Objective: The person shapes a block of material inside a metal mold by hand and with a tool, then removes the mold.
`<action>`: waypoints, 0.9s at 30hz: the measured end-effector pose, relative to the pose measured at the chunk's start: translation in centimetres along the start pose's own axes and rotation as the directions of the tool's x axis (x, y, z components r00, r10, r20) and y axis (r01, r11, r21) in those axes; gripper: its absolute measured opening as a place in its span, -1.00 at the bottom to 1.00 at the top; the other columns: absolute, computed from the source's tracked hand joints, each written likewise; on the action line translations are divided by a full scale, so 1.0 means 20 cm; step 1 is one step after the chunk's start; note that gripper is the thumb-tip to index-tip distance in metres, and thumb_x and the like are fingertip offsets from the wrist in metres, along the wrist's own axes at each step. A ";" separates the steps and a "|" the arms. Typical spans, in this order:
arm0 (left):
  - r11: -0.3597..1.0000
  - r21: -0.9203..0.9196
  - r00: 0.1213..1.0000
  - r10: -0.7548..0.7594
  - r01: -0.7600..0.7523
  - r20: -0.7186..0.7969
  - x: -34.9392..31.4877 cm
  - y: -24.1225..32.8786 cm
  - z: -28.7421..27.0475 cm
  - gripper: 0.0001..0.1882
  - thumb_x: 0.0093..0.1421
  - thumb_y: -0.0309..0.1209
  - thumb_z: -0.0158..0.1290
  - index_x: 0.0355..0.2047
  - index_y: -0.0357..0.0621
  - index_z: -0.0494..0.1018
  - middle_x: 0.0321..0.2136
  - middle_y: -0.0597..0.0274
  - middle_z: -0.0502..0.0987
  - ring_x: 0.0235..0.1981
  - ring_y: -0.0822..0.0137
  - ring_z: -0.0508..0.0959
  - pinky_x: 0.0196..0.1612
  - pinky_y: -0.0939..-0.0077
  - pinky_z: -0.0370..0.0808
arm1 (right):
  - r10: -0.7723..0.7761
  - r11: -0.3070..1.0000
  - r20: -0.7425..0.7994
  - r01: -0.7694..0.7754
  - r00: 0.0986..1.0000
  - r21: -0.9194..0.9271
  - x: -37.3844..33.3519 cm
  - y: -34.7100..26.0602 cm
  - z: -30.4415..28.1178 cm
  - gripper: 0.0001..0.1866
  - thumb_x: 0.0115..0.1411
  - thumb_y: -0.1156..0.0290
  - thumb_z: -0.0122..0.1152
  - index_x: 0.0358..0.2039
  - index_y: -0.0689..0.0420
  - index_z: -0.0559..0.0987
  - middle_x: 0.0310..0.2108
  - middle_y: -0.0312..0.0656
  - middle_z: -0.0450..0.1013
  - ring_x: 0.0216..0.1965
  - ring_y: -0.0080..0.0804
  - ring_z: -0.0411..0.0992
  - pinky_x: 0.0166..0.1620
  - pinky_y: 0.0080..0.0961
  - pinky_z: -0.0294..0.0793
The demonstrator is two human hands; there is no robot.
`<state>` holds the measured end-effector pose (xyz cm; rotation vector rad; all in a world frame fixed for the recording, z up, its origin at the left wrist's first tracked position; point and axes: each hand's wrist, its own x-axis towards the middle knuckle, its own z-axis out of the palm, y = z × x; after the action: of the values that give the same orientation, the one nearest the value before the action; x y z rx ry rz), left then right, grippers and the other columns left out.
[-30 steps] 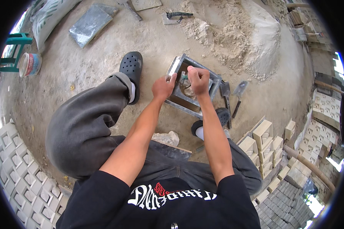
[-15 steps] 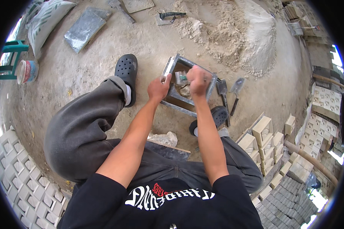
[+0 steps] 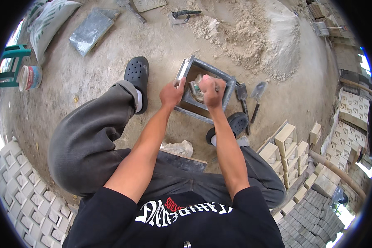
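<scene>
A square grey metal mould frame (image 3: 227, 98) rests on the ground between my feet, with a rounded, dusty form partly visible inside. My left hand (image 3: 172, 93) is closed on its left side, thumb along the top edge. Over the mould's opening, my right hand (image 3: 213, 91) makes a fist round what looks like a paintbrush (image 3: 197, 84), pale with a green patch. Its handle is hidden in my fingers, and its lower end is blurred inside the frame.
Just right of the mould lie two trowels, one a pointed trowel (image 3: 258, 90). A sand pile (image 3: 252, 41) spreads beyond it. Cast blocks (image 3: 285, 138) stack at the right; more patterned blocks (image 3: 22, 194) stand lower left. A bucket (image 3: 30, 77) sits by a green stool (image 3: 12, 66).
My right hand and the brush have shifted slightly lower within the mould opening. My left hand keeps its hold on the frame's left side.
</scene>
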<state>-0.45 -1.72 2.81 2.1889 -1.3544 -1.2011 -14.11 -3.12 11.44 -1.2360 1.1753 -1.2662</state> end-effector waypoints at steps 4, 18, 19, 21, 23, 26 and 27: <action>0.999 0.036 1.000 -0.010 0.010 0.001 0.01 0.02 0.00 -0.35 0.19 0.25 -0.20 -0.26 -0.03 0.61 -0.33 0.01 0.61 -0.23 -0.04 0.58 -0.14 0.15 0.46 | -0.167 0.986 0.024 0.168 0.986 -0.023 -0.03 -0.03 -0.01 -0.58 0.16 0.42 -0.01 -0.80 0.23 0.20 -0.82 -0.28 0.06 -0.75 -0.56 0.03 -0.63 -0.43 -0.04; 1.000 0.013 1.000 -0.007 0.007 -0.008 0.00 0.02 0.00 -0.34 0.19 0.26 -0.21 -0.25 -0.04 0.61 -0.31 0.01 0.61 -0.20 -0.04 0.57 -0.12 0.16 0.46 | -0.027 0.992 0.121 0.042 0.992 -0.121 -0.03 0.10 -0.05 -0.56 0.18 0.37 -0.04 -0.80 0.23 0.19 -0.82 -0.37 0.07 -0.75 -0.61 0.01 -0.63 -0.47 -0.06; 1.000 0.016 1.000 -0.014 0.014 0.009 0.00 -0.01 0.01 -0.34 0.19 0.26 -0.21 -0.26 -0.04 0.61 -0.31 0.00 0.61 -0.20 -0.04 0.57 -0.13 0.16 0.46 | -0.062 0.996 0.099 0.069 0.993 -0.064 -0.01 0.06 -0.04 -0.57 0.17 0.37 -0.02 -0.80 0.23 0.19 -0.82 -0.37 0.06 -0.75 -0.60 0.02 -0.63 -0.46 -0.06; 0.999 0.025 1.000 -0.019 0.019 0.020 -0.02 0.01 0.00 -0.33 0.19 0.26 -0.20 -0.25 -0.05 0.61 -0.31 0.00 0.61 -0.20 -0.03 0.58 -0.13 0.16 0.46 | -0.052 0.999 0.084 0.053 0.995 -0.010 -0.01 -0.02 -0.08 -0.57 0.17 0.37 -0.02 -0.80 0.22 0.19 -0.82 -0.38 0.07 -0.75 -0.60 0.02 -0.63 -0.46 -0.06; 0.999 0.033 1.000 -0.019 0.019 0.016 -0.02 0.01 -0.01 -0.33 0.19 0.26 -0.20 -0.25 -0.05 0.61 -0.31 0.00 0.61 -0.20 -0.03 0.58 -0.13 0.16 0.46 | -0.075 0.993 0.111 0.063 0.991 0.100 0.00 -0.10 -0.11 -0.57 0.17 0.37 -0.01 -0.81 0.21 0.21 -0.82 -0.37 0.08 -0.75 -0.59 0.03 -0.63 -0.48 -0.05; 0.999 0.052 1.000 0.003 -0.005 0.029 -0.01 0.04 -0.01 -0.33 0.19 0.26 -0.19 -0.25 -0.05 0.61 -0.30 0.00 0.61 -0.20 -0.03 0.58 -0.13 0.16 0.46 | -0.134 0.965 0.102 0.153 0.986 -0.214 -0.05 0.01 -0.10 -0.54 0.22 0.38 -0.11 -0.81 0.22 0.12 -0.81 -0.34 0.12 -0.74 -0.58 0.05 -0.61 -0.48 0.00; 0.999 0.032 0.999 0.003 -0.004 0.033 -0.02 0.04 0.00 -0.33 0.19 0.26 -0.19 -0.25 -0.05 0.61 -0.30 -0.01 0.61 -0.20 -0.03 0.58 -0.13 0.16 0.46 | -0.004 0.988 0.074 0.016 0.997 -0.156 -0.09 0.11 -0.10 -0.53 0.23 0.37 -0.10 -0.80 0.21 0.10 -0.81 -0.35 0.11 -0.73 -0.59 0.06 -0.61 -0.49 -0.01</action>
<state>-1.02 -1.75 3.39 2.1966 -1.3995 -1.2275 -16.11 -1.53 9.04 -1.3931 1.2346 -1.1431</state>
